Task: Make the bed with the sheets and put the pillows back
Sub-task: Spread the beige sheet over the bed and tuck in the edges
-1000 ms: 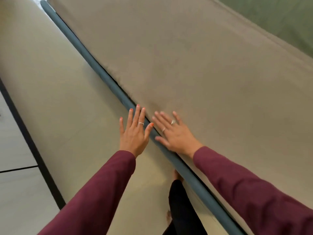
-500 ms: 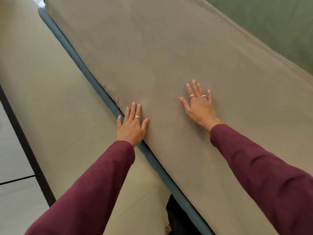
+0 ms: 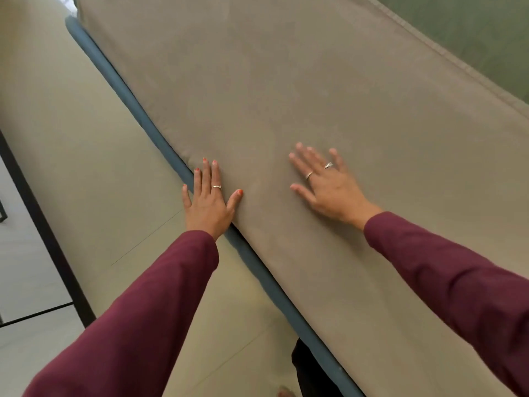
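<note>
A taupe sheet (image 3: pixel 286 81) lies smooth over the bed and fills most of the view. Along its near side runs a blue-grey bed edge (image 3: pixel 134 110). My left hand (image 3: pixel 210 196) lies flat with straight fingers at the sheet's edge, partly over the blue-grey rim. My right hand (image 3: pixel 323 179) presses flat on the sheet further in, fingers spread. A green cover (image 3: pixel 472 32) shows beyond the sheet's stitched hem at the top right. No pillows are in view.
A beige floor strip (image 3: pixel 71 138) runs beside the bed, bordered on the left by a dark line (image 3: pixel 43 230) and pale tiles (image 3: pixel 25 282). My dark trouser leg (image 3: pixel 309 373) and a bare foot show at the bottom.
My right hand slid from the bed's edge further onto the sheet, then a little back toward me. My left hand stayed at the edge, with its fingers now over the sheet.
</note>
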Available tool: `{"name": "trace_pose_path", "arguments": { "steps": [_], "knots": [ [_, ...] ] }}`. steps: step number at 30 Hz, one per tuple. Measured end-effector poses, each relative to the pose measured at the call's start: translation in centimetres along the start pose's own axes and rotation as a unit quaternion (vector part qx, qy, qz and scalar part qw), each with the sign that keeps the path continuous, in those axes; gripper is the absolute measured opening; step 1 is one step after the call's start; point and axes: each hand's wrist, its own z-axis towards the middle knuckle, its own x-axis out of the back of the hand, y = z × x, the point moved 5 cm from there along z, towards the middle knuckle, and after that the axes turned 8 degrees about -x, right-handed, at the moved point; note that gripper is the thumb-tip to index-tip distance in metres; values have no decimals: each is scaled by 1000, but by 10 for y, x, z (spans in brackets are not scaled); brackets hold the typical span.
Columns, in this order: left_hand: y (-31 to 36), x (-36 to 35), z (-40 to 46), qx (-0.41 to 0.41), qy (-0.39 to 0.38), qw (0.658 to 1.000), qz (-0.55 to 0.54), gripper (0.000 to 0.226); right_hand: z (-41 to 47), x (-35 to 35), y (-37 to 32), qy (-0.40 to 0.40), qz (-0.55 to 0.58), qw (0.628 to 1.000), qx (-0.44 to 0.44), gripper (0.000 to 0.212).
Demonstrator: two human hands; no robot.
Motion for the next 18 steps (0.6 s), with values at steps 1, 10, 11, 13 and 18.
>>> {"name": "trace_pose_path", "arguments": {
  "steps": [1,10,11,13,18],
  "knots": [
    [-4,-3,2,11,-29,1000,-2,76,10,2,10,-15,10,997,-76,66],
    [-18,-9,-13,-18,-70,997,6,75,-6,-34,-108,-82,-31,989,119,61],
    [-23,-6,-14,-29,-69,997,13,74,-8,-29,-115,-95,-36,985,138,61],
    [-37,3,-7,-40,-64,997,11,74,-4,-19,-116,-115,-41,976,178,61],
    [-78,39,58,-61,-3,998,11,73,45,10,-58,-15,-27,999,-20,65]
  ]
}}
